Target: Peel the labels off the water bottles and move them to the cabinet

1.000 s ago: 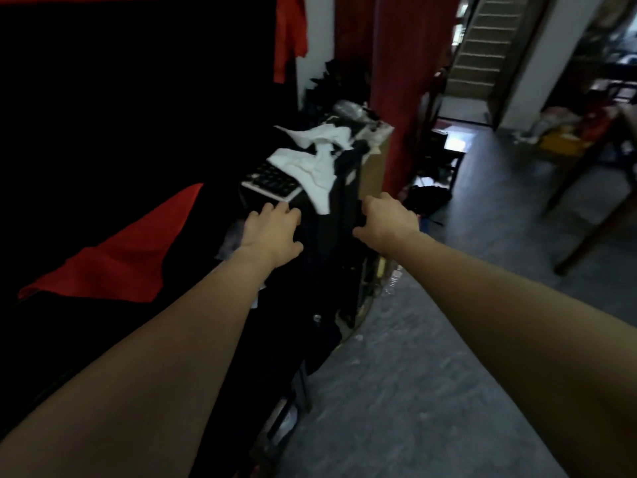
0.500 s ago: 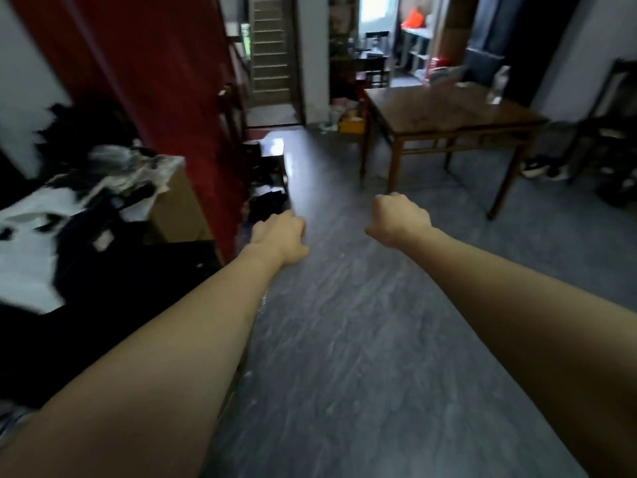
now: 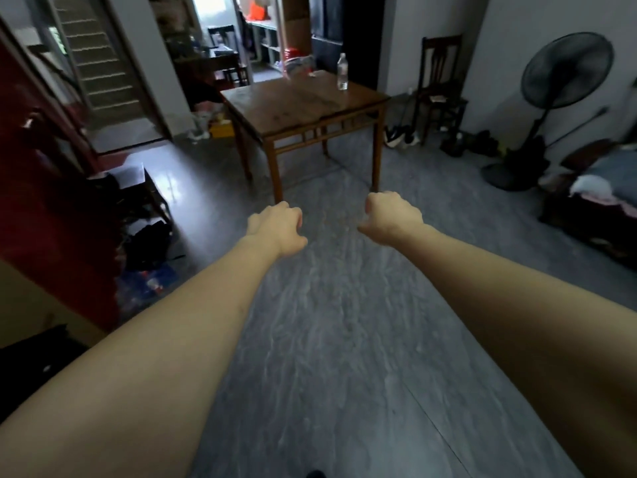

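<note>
A clear water bottle (image 3: 342, 71) stands upright near the far right corner of a brown wooden table (image 3: 293, 105) across the room. My left hand (image 3: 275, 227) and my right hand (image 3: 393, 217) are stretched out in front of me over the grey floor, well short of the table. Both have the fingers curled in and hold nothing. Some plastic wrapping (image 3: 298, 65) lies at the table's far edge.
A red cabinet side (image 3: 51, 201) and dark clutter (image 3: 144, 236) line the left. A dark chair (image 3: 441, 88) and a standing fan (image 3: 551, 108) are at the back right, a bed (image 3: 603, 188) at the right edge. Stairs (image 3: 93, 63) rise at the back left.
The view has swung right, from the cluttered dark cabinet on the left to the open room with the table. Both hands left the cabinet and now hang over the floor.
</note>
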The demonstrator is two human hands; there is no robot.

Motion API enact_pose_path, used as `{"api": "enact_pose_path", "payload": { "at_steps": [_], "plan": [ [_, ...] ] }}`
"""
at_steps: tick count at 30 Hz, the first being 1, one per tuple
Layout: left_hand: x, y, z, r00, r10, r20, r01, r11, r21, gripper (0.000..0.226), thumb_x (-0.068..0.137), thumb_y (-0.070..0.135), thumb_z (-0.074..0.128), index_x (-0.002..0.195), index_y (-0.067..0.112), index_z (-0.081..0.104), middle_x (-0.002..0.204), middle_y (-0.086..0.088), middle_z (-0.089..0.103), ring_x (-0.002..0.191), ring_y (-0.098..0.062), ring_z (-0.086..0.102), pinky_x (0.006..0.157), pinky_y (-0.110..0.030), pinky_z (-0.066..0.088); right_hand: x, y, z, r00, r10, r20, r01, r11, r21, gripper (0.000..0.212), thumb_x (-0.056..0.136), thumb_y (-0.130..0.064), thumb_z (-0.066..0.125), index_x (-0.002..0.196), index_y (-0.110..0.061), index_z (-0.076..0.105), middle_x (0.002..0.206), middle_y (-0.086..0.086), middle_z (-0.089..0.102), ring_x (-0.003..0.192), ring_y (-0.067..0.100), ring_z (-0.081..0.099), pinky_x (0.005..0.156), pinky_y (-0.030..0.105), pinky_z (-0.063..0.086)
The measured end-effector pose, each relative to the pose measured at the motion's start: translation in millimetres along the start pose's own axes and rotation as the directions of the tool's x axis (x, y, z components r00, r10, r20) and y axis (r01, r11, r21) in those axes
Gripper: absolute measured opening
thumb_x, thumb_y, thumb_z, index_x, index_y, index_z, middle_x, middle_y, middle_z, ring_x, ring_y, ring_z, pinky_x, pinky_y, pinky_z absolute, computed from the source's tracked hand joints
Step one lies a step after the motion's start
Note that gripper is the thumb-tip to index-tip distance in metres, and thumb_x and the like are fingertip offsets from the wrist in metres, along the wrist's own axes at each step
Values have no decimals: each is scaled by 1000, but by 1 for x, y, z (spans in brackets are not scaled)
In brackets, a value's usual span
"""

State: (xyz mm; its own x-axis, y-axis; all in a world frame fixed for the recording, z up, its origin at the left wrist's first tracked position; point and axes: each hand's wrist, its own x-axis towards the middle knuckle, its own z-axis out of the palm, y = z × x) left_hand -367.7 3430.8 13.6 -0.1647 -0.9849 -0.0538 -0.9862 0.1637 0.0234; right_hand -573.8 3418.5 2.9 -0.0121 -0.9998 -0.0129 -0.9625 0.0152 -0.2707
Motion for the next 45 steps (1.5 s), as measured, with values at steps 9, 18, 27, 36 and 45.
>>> {"api": "enact_pose_path", "payload": {
  "at_steps": [9, 18, 27, 36, 45],
  "plan": [
    [80, -3, -13, 993, 110, -43, -110, 994, -2, 30, 92, 40, 63, 119, 25, 61, 122, -2, 54, 115, -28, 58, 79, -38, 41, 56, 6, -8, 993, 94, -68, -94, 996, 0, 25, 88, -35, 63, 106, -19, 58, 106, 4, 52, 86, 26, 53, 66, 36, 43],
    [148, -22, -1, 987, 160, -26, -161, 987, -4, 32, 93, 41, 62, 121, 25, 60, 125, -2, 54, 114, -27, 58, 78, -38, 42, 110, -5, -6, 991, 108, -73, -107, 994, 17, 27, 88, -36, 61, 109, -19, 60, 109, 4, 54, 95, 27, 57, 73, 40, 50],
    [251, -27, 14, 987, 155, 34, -155, 988, 21, 30, 92, 43, 64, 117, 27, 60, 120, -2, 53, 110, -26, 58, 76, -38, 43, 205, 20, -6, 990, 128, -66, -122, 989, 88, 31, 89, -37, 62, 114, -19, 59, 113, 4, 55, 98, 27, 59, 78, 42, 54],
    [402, 35, -10, 985, 170, 41, -171, 985, 35, 32, 93, 39, 61, 122, 25, 60, 124, -2, 52, 116, -27, 56, 81, -38, 41, 348, 94, -30, 990, 132, -58, -127, 988, 83, 27, 88, -35, 62, 109, -19, 59, 106, 2, 50, 92, 24, 55, 71, 38, 46],
    [533, 78, -26, 986, 161, 46, -161, 987, -5, 32, 93, 42, 63, 121, 26, 61, 126, -2, 52, 120, -27, 55, 84, -38, 40, 471, 150, -42, 993, 116, -38, -111, 989, 98, 26, 87, -37, 63, 106, -21, 59, 106, 2, 54, 94, 25, 58, 72, 39, 50]
  ]
}}
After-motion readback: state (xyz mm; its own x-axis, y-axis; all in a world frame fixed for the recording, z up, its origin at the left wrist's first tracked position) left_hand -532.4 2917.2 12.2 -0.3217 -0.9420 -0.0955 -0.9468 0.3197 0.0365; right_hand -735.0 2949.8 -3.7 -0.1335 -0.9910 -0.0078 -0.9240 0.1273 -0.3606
